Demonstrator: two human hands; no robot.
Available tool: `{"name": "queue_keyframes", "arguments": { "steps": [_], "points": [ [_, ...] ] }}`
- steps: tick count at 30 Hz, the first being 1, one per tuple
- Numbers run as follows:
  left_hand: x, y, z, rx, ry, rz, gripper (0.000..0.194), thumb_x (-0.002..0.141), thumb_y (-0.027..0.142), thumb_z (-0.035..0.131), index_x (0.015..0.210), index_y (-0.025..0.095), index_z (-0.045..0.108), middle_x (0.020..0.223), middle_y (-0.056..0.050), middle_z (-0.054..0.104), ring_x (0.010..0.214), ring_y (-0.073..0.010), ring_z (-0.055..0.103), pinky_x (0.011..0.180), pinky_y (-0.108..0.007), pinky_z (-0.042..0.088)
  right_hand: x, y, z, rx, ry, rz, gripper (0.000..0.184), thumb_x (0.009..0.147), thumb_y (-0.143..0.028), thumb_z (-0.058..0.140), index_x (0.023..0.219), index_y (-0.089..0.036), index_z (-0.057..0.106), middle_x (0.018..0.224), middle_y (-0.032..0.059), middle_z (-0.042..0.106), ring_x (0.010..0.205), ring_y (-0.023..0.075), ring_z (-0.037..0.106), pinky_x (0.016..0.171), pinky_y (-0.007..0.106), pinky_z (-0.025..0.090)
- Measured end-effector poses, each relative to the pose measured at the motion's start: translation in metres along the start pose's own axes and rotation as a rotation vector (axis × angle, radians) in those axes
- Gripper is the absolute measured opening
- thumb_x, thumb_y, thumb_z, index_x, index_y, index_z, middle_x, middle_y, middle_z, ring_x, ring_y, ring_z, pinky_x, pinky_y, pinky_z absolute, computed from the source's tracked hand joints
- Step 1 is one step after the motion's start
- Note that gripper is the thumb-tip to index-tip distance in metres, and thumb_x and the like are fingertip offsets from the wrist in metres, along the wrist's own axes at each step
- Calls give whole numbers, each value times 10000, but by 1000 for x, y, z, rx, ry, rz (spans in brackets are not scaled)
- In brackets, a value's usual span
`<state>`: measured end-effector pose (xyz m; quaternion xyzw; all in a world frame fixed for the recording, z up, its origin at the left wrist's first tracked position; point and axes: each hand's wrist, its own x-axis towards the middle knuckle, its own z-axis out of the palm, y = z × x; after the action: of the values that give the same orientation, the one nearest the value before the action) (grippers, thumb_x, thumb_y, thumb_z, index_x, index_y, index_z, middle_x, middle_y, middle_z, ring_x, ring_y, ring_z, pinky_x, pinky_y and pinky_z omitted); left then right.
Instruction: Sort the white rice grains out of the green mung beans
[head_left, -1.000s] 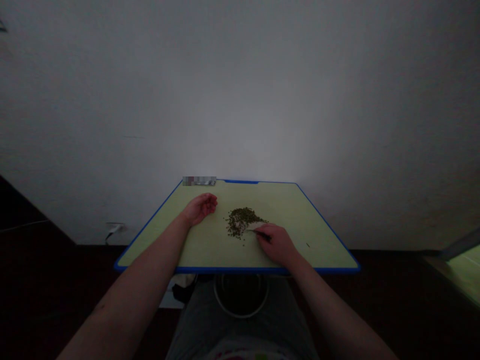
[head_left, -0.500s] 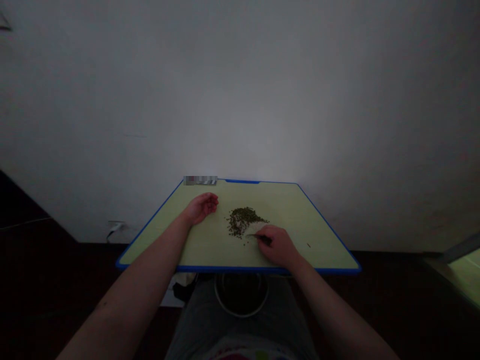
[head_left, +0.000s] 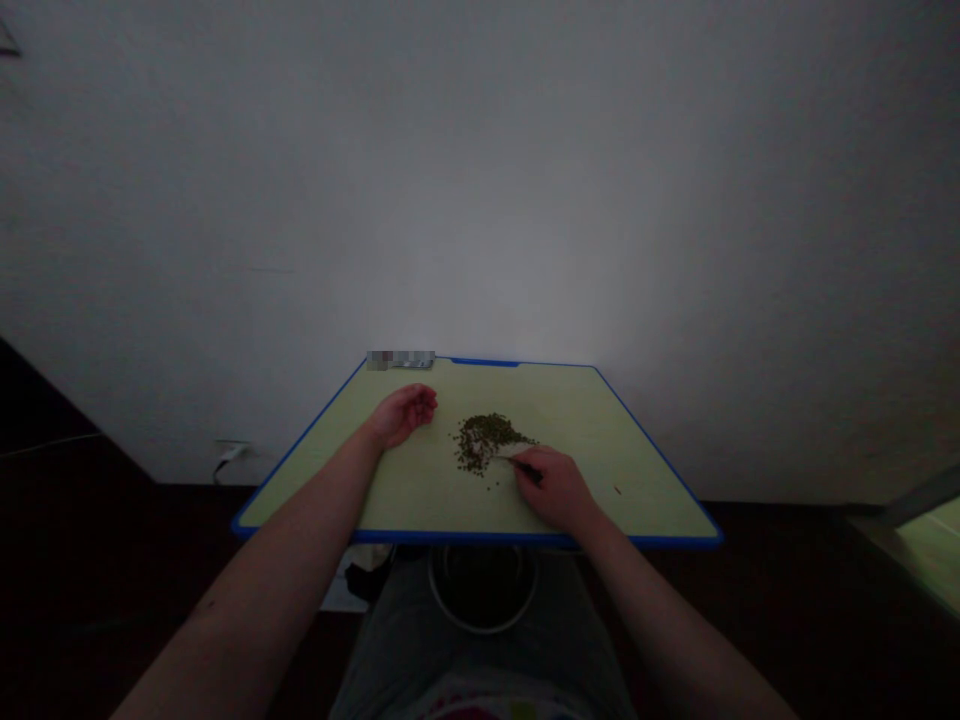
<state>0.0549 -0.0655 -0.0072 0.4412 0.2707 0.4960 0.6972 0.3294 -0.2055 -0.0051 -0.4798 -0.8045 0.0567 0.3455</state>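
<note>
Greenish-brown small grains [head_left: 486,438] lie heaped on a pale-green, blue-edged tabletop [head_left: 574,400]; right of them, the right hand [head_left: 553,485] grasps a slim dark tool [head_left: 518,462], apparently for close control; left of them, the left hand [head_left: 403,414] curls loosely, empty.

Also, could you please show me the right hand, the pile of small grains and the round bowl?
Right hand [head_left: 556,488]: head view, back of the hand.
Pile of small grains [head_left: 487,434]: head view, its middle.
Round bowl [head_left: 484,630]: head view, near rim.
</note>
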Motion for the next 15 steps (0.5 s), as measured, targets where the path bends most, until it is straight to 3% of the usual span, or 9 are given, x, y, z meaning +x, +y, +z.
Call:
{"name": "queue_keyframes", "arguments": {
  "steps": [7, 15],
  "points": [
    [1, 0, 0, 2, -16, 1, 179, 763, 276, 590, 803, 108, 637, 705, -64, 640, 602, -127, 588, 557, -242, 448, 1, -1, 0, 36, -70, -89, 243, 791, -124, 521, 946, -179, 701, 874, 66, 704, 842, 182, 626, 804, 320, 485],
    [1, 0, -1, 8, -6, 5, 177, 745, 274, 605, 795, 109, 641, 701, -61, 640, 592, -122, 583, 559, -237, 449, 1, 0, 0, 67, -31, -90, 246, 791, -113, 521, 954, -179, 692, 887, 65, 696, 830, 173, 620, 782, 309, 487]
  ]
}}
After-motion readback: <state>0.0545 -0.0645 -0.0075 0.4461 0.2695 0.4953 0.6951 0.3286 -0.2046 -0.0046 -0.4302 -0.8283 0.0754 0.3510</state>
